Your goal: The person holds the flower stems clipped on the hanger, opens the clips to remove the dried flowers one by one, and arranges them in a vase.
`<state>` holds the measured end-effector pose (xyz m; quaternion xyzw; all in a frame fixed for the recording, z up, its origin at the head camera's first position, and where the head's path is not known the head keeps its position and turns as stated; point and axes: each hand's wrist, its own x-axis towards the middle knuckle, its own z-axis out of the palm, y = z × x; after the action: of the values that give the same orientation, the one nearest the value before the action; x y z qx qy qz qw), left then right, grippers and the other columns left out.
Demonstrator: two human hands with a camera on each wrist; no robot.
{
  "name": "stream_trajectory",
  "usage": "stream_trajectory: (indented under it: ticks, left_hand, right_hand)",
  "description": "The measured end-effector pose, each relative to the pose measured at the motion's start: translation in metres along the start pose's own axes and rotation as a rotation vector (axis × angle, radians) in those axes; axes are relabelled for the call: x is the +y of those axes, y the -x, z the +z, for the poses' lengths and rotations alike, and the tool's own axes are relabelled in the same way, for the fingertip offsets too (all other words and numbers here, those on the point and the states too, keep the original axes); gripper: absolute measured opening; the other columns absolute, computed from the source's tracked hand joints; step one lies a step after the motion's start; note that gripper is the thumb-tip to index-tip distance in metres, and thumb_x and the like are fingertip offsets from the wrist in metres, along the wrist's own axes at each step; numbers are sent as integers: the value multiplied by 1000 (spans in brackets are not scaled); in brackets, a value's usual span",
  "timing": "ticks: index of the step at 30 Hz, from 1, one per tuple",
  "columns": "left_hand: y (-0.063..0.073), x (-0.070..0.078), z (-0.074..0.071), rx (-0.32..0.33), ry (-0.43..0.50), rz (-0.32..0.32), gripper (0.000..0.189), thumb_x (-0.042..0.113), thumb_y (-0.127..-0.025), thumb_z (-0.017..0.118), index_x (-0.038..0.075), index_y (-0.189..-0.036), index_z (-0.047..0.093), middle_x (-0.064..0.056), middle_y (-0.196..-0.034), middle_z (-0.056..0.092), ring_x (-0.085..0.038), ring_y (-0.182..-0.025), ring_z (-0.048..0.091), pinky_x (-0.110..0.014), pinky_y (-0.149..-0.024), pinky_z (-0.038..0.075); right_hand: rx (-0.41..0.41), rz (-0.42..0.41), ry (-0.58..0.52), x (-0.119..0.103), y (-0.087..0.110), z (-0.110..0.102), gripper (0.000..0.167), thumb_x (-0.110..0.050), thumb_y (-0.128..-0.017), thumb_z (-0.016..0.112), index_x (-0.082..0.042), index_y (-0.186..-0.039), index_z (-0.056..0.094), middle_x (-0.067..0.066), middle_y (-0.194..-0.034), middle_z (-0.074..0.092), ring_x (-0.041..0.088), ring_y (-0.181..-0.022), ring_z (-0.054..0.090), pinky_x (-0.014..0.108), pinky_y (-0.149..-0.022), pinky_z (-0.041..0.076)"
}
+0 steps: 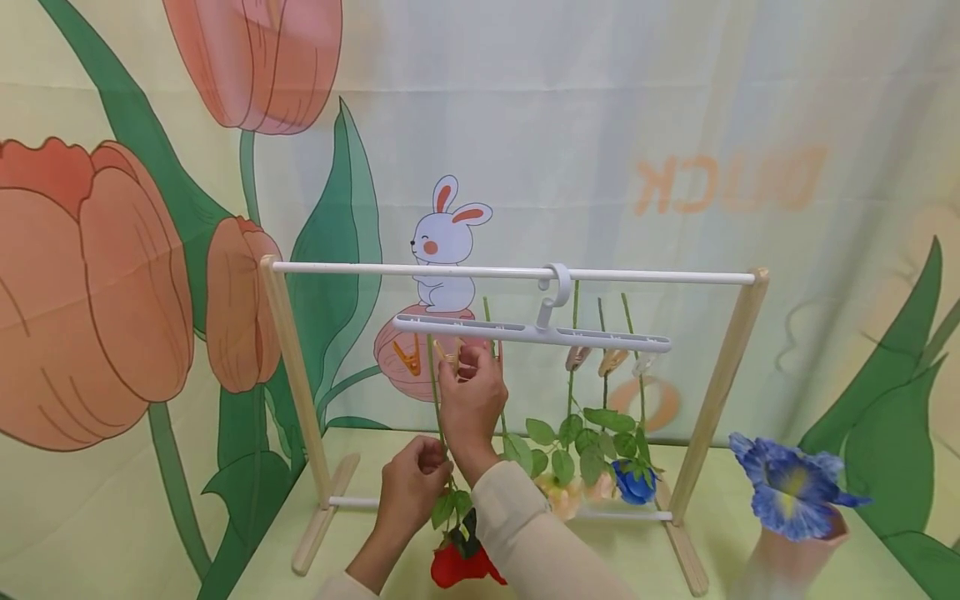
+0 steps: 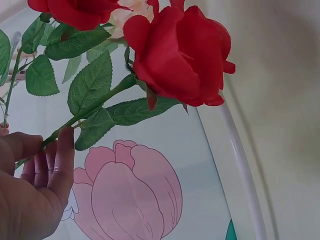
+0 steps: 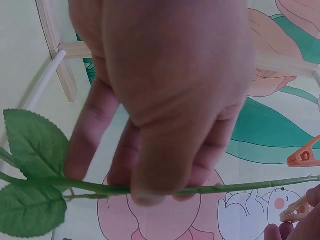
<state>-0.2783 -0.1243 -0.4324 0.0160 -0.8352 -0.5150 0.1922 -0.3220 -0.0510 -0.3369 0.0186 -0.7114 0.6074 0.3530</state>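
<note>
My left hand (image 1: 412, 487) pinches the green stem of a red artificial rose (image 1: 461, 567) between thumb and fingers, just above its leaves. The bloom (image 2: 182, 55) hangs downward, and the stem (image 1: 433, 379) rises to the left part of a white clip hanger (image 1: 487, 331). Higher up, my right hand (image 1: 474, 396) pinches a pale yellow-orange clip (image 3: 298, 210) under the hanger. The stem's upper end stands just left of that clip. An orange clip (image 1: 407, 358) hangs at the hanger's left end with nothing in it.
The hanger hooks over the white rod (image 1: 652, 276) of a wooden-legged rack. Other clips hold stems, with a blue rose (image 1: 635, 482), peach flowers (image 1: 562, 497) and a second red rose (image 2: 80, 12) hanging below. A vase (image 1: 797, 554) with a blue flower stands at right.
</note>
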Motion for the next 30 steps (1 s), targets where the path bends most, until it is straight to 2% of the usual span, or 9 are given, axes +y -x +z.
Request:
stream_trajectory:
  ticks: [7,14,19,26,30]
  left_hand:
    - [3,-4,-1,17,-19,32,15,4,-88,75,7,-100,68,-7,-86,72,-15,-76,65,-23,-61,60]
    - [7,-1,-1,33,-49,13,16,4,-87,76,10,-99,68,-5,-87,72,-15,-77,65,-24,-65,61]
    - [10,-1,0,25,-55,25,16,3,-87,76,11,-98,68,-4,-87,73,-14,-79,67,-26,-68,62]
    - [10,5,-2,69,-120,102,13,6,-87,76,13,-94,68,0,-84,73,-10,-79,67,-25,-75,59]
    - [9,12,-5,89,-142,150,12,6,-87,76,12,-97,71,0,-85,74,-12,-79,69,-29,-77,60]
  right_hand:
    - [-2,-16,-1,1,2,-2,24,-16,-89,78,-6,-109,70,8,-101,74,23,-87,73,39,-76,63]
    - [-12,-32,-19,-1,3,-4,22,-14,-90,76,-5,-109,71,8,-100,75,25,-86,74,40,-76,63]
    - [-8,-38,-12,-2,2,-6,20,-15,-90,76,-6,-107,72,8,-100,76,25,-85,75,39,-75,63]
    - [1,-41,-20,0,2,-13,20,-15,-90,77,-6,-107,74,9,-97,76,26,-83,74,39,-74,63]
    - [9,-63,-13,2,0,-20,20,-16,-89,77,-7,-106,74,9,-94,76,23,-81,73,38,-73,61]
